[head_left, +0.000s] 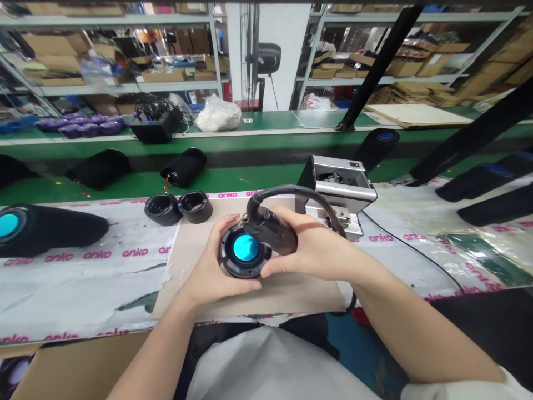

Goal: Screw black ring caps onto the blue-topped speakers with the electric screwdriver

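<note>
My left hand (219, 272) wraps round a round black speaker part (245, 253) with a bright cyan centre, holding it on a brown cardboard sheet (287, 294). My right hand (314, 244) is closed on the dark handle of a corded tool (270, 229), whose tip rests at the upper edge of the speaker part. A thick black cable (291, 191) loops up from the tool toward the right.
Two black ring-shaped parts (179, 208) lie just beyond the cardboard. A grey metal machine (345, 186) stands behind my right hand. Black cylindrical speakers (50, 228) lie left and right on the printed plastic sheet. A green conveyor and shelves with boxes are beyond.
</note>
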Tool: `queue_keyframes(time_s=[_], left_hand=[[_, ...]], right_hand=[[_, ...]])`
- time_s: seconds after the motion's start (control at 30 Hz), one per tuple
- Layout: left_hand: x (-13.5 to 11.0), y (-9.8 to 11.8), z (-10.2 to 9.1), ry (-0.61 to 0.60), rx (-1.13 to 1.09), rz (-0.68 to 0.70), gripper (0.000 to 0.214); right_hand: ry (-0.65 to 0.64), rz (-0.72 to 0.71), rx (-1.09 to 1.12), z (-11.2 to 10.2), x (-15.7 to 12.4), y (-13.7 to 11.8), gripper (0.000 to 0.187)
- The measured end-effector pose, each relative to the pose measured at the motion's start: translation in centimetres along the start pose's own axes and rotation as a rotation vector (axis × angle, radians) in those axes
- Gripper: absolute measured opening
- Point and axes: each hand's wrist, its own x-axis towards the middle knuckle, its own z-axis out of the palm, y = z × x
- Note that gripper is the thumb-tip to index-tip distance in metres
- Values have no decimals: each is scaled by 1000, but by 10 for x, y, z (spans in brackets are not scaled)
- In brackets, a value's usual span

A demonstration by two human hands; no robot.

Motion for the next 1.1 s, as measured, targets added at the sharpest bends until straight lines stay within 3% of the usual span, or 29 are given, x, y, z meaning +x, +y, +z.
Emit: queue_keyframes(time_s=[0.27, 0.43, 0.53, 0.67, 0.8, 0.9, 1.0, 1.1], left_hand=[[-4, -8, -1, 33, 62, 62, 119], [-11, -25, 11, 146, -20, 166, 125], [-13, -28, 20, 204, -58, 116, 125], [-12, -23, 21, 166, -110, 112, 130], [-11, -12, 22, 158, -138, 88, 129], [-11, -2, 26, 173, -168, 36, 114], [-11, 5, 28, 172, -166, 39, 92], [-12, 8, 24, 175, -122, 49, 87]], right_hand=[[-96, 43, -116, -9, 7, -18, 72], [-71, 61, -132, -5, 3, -16, 87], [-12, 86, -157, 1, -5, -11, 88], [39, 92, -249, 8, -11, -12, 80], [58, 175, -180, 13, -8, -13, 82], [82, 203, -119, 12, -7, -7, 83], [235, 218, 6, -4, -15, 3, 70], [665, 99, 348, -31, -35, 14, 44]])
